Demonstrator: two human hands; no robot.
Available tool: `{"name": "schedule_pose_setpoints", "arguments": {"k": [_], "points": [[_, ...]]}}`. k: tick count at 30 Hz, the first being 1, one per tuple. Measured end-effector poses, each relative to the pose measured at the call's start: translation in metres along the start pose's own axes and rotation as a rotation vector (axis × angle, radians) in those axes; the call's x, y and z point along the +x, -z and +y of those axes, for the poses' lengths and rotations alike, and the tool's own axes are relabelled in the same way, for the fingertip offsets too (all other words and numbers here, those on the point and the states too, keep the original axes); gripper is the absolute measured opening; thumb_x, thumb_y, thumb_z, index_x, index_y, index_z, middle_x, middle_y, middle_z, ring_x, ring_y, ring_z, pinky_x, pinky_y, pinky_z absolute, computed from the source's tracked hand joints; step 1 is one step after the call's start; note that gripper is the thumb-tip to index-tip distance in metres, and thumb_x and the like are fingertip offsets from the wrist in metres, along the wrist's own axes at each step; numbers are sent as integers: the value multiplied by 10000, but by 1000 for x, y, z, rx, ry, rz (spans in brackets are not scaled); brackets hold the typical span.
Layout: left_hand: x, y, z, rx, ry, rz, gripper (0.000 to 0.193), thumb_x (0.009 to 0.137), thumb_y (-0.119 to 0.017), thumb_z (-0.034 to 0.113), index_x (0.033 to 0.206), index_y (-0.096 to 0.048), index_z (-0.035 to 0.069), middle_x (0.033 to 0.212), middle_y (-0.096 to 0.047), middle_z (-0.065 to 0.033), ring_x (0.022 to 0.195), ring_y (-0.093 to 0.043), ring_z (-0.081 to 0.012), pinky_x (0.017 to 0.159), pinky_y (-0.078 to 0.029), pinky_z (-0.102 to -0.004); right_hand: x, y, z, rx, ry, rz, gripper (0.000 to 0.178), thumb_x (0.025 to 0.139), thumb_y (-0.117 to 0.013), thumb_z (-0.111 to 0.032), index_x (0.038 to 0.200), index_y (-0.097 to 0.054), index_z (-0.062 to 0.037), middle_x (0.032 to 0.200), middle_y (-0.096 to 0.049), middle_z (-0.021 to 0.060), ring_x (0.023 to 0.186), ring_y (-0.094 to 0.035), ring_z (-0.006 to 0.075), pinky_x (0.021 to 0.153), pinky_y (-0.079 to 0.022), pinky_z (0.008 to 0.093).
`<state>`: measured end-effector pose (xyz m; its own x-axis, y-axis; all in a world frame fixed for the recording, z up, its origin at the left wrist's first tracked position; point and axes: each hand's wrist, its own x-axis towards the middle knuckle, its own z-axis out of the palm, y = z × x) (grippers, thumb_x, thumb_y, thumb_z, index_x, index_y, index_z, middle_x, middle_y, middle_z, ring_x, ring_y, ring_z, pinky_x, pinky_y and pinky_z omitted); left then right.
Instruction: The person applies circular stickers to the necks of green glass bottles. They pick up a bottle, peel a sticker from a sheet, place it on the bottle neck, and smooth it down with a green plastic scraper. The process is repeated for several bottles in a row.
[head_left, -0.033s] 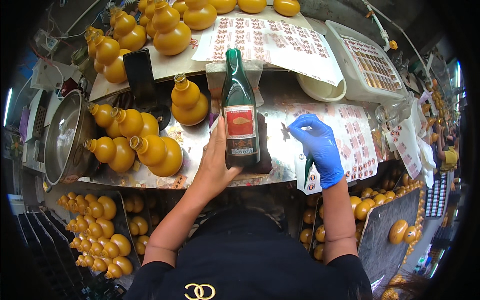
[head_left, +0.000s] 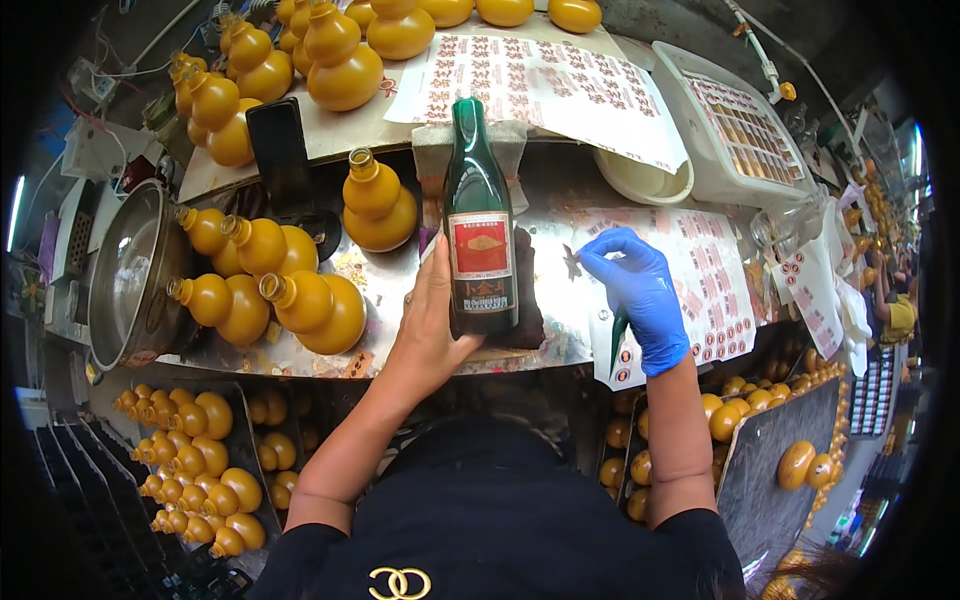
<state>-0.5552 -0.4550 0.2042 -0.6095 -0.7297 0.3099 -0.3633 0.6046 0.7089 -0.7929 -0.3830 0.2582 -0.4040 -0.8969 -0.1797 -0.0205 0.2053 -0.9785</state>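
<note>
My bare left hand (head_left: 428, 325) grips the lower part of a green glass bottle (head_left: 470, 180) from its left side. The bottle bears a red label with a pale border, facing up at me, and its neck points away. Under its right side a dark cloth (head_left: 530, 305) shows. My right hand (head_left: 635, 295), in a blue glove, is to the right of the bottle with fingertips pinched together. A small dark piece (head_left: 571, 262) shows at the fingertips, and a dark green pointed thing (head_left: 619, 330) sticks out below the palm. Whether these belong together is hidden.
Yellow gourd-shaped bottles (head_left: 320, 310) stand on the metal bench at left, beside a metal basin (head_left: 125, 290) and a black phone (head_left: 280, 150). Printed label sheets (head_left: 700, 265) lie at right; another sheet (head_left: 540, 90) overhangs a cream bowl (head_left: 645, 180). A white bin (head_left: 735, 130) stands behind.
</note>
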Motion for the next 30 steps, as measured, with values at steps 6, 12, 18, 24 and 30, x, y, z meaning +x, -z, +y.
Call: {"name": "schedule_pose_setpoints", "arguments": {"k": [6,12,18,24,30], "points": [[2,-9,-15,-169,30,-35,1115,672,-800,102,1467,-36,-58,1385,-374,-279,1269,-414,-416,1051,-358,-429,21,-2,-7,0,-2,-54,113,833,-723,-161,867,-674,-65,661,-580,-34,503,-420,5,459,-304,164],[8,-6,-13,-214,44,-92,1169,672,-822,163,1468,5,-54,1382,-379,-274,1276,-405,-413,1051,-351,-430,39,1,-10,19,31,-102,108,831,-725,-145,873,-672,-61,670,-585,-36,501,-421,2,458,-312,160],[20,7,-21,-794,291,-62,1037,777,-747,393,1490,-104,0,1474,-293,-228,1390,-281,-328,1122,-243,-408,58,-11,-43,82,22,-277,126,846,-700,-155,889,-666,-42,691,-584,-29,500,-426,4,455,-310,153],[86,3,-14,-1076,488,229,496,978,-504,325,1334,-371,6,1284,-476,-116,1198,-452,-178,1041,-340,-318,100,-51,-61,27,34,-464,173,856,-683,-205,914,-687,-42,708,-574,-37,575,-458,14,511,-354,163],[109,-2,-14,-1018,515,216,558,878,-675,225,1281,-383,-28,1221,-502,-118,1114,-503,-151,978,-397,-284,136,-64,-31,-60,175,-278,146,837,-699,-167,918,-687,-46,704,-577,-24,605,-477,26,544,-403,188]]}}
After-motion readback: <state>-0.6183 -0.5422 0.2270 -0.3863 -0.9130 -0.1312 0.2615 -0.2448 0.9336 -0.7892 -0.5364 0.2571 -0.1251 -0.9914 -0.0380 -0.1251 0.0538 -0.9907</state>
